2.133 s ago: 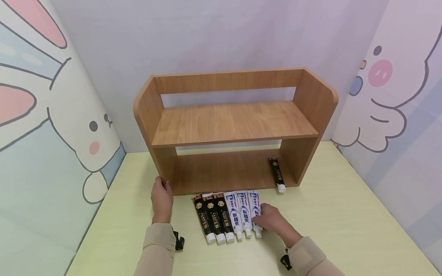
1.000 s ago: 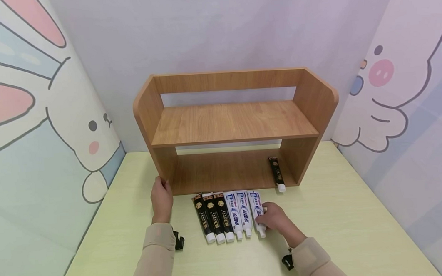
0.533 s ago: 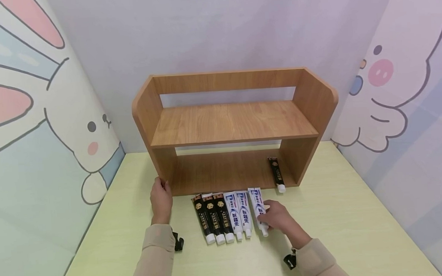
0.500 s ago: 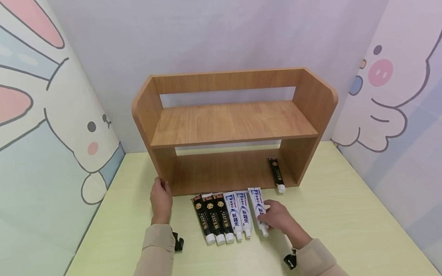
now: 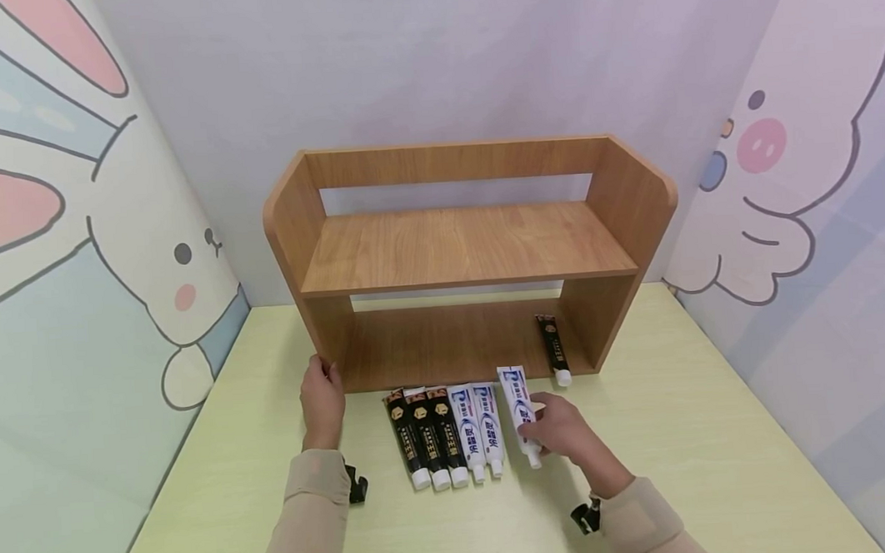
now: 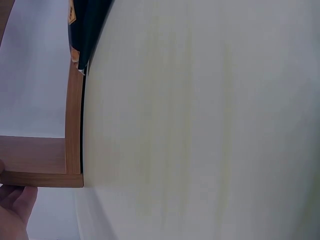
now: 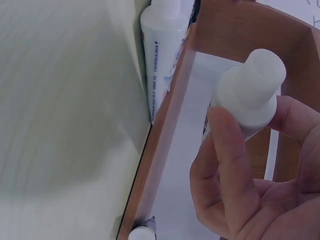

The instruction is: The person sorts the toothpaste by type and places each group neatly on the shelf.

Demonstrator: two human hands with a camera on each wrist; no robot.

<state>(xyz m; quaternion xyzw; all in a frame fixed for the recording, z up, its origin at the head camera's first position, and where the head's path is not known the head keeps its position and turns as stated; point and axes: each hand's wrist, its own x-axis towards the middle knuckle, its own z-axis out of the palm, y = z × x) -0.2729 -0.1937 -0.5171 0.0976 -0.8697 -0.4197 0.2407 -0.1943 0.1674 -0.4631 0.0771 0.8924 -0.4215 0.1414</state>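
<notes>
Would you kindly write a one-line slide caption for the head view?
The right hand holds a white tube before the shelf while the left hand grips the shelf's side.

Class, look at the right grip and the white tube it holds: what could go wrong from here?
The right grip holds the white tube near its capped end, so the far end might tip or catch the front of the wooden shelf. The black tube lies with its white cap at that front edge, so a careless bump might shift it.

Wht tubes (image 5: 488, 429) read 冷酸灵 in blue, blk tubes (image 5: 427, 438) 王 in gold, rest illeg.
</notes>
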